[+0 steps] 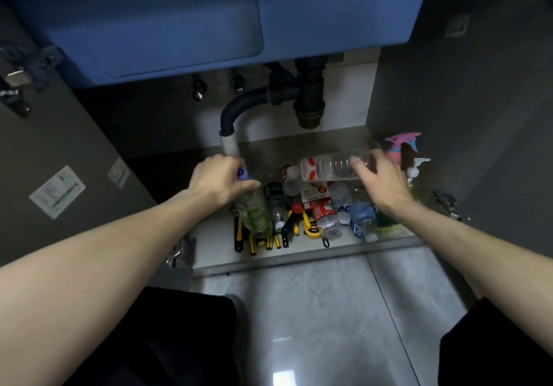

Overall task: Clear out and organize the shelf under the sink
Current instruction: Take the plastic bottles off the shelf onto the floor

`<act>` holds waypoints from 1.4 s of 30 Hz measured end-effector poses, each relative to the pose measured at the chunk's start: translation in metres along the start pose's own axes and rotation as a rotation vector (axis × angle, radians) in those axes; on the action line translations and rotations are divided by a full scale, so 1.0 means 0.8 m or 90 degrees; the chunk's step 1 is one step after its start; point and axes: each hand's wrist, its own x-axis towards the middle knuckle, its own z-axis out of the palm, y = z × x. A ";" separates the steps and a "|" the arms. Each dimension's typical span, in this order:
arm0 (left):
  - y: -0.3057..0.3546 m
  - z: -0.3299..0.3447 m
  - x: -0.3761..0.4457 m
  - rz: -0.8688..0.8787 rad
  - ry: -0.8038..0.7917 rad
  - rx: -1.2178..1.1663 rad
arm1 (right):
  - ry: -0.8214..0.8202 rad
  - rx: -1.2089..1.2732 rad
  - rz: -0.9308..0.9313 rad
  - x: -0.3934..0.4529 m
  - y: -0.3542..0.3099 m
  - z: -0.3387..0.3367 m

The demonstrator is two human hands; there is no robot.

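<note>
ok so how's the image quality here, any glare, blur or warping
Head view: dim and soft inside the cabinet, so bottle labels are unreadable; a bright glare patch on the floor tile; wide-angle warping bends the cabinet walls and stretches both forearms; the clear bottle in the right hand looks slightly smeared.

The bottle with the orange-and-white label [332,168] is clear ribbed plastic, faintly glossy; the bottle with the purple cap [253,209] is clear smooth plastic, greenish inside; the drain pipe [287,94] looks like matt black plastic; the door hinge [18,77] is shiny metal; the floor tiles [329,311] are glossy, marbled grey; the pink spray bottle [399,146] is smooth plastic; the shelf [296,249] is matt and pale.
</note>
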 end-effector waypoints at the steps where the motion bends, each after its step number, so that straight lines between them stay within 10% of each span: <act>1: 0.005 -0.002 -0.004 0.034 -0.014 0.004 | 0.016 0.009 -0.018 -0.006 -0.008 -0.004; 12: 0.057 0.100 -0.084 0.081 -0.273 -0.030 | -0.143 -0.243 -0.048 -0.099 0.007 0.005; 32: 0.004 0.234 -0.152 -0.272 -0.284 -0.223 | -0.357 -0.059 0.350 -0.335 0.076 0.182; 42: 0.011 0.236 -0.128 -0.273 -0.283 -0.212 | -0.395 -0.100 0.302 -0.246 0.076 0.199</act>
